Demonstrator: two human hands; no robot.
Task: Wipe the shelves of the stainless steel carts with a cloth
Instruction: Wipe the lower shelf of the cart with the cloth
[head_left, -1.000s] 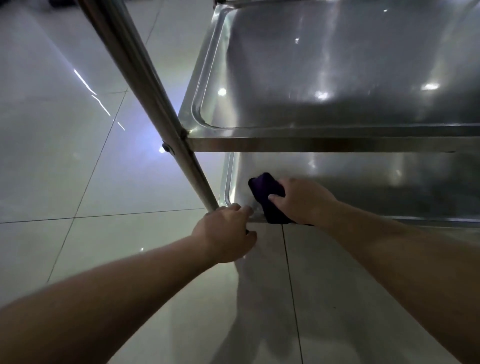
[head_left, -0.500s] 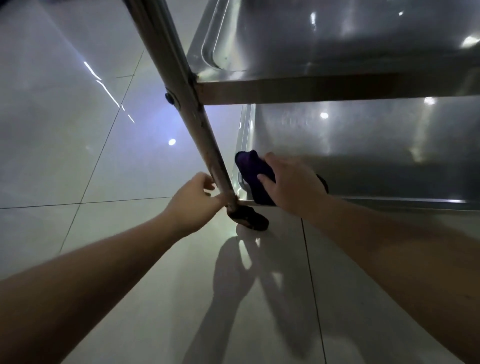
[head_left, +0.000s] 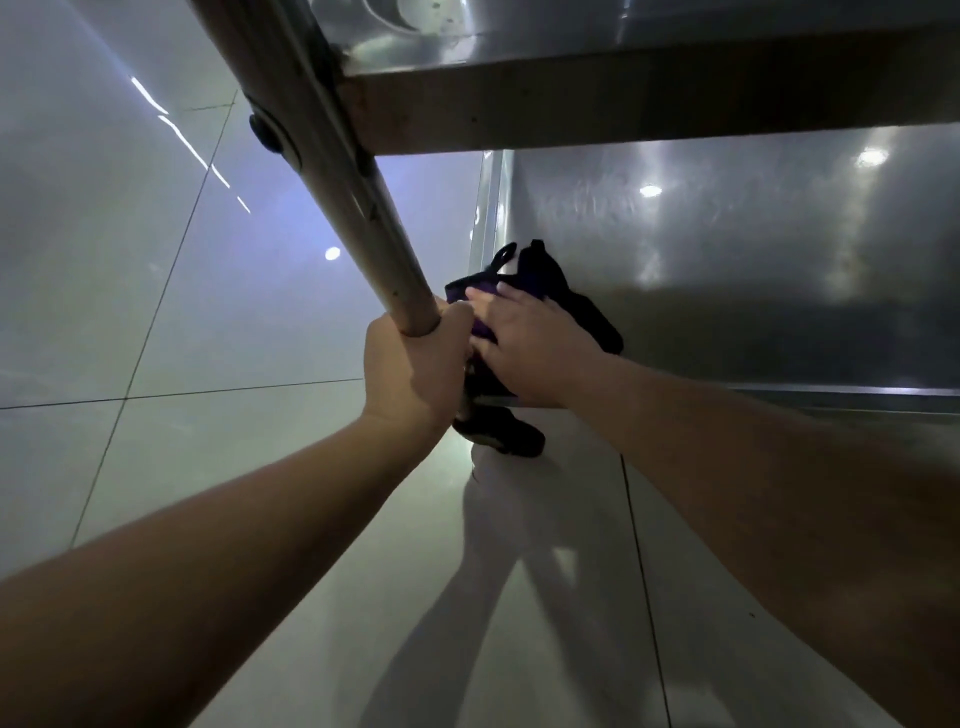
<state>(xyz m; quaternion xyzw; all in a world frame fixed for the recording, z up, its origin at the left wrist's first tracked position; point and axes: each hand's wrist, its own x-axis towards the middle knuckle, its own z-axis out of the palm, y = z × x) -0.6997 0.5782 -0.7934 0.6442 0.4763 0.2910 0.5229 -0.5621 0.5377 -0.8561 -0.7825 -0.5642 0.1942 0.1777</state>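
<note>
A stainless steel cart fills the upper right. Its bottom shelf is a shiny tray, and the shelf above crosses the top of the view. A dark purple cloth lies bunched at the bottom shelf's near left corner. My right hand presses flat on the cloth with straight fingers. My left hand grips the lower end of the cart's corner leg, right beside the right hand.
A black caster wheel sits under the leg, partly hidden by my hands. Glossy pale floor tiles spread to the left and below, with shadows of my arms on them.
The view has dropped lower and closer to the bottom shelf. My left hand has closed round the leg. My right hand has slid the cloth a little further into the shelf corner.
</note>
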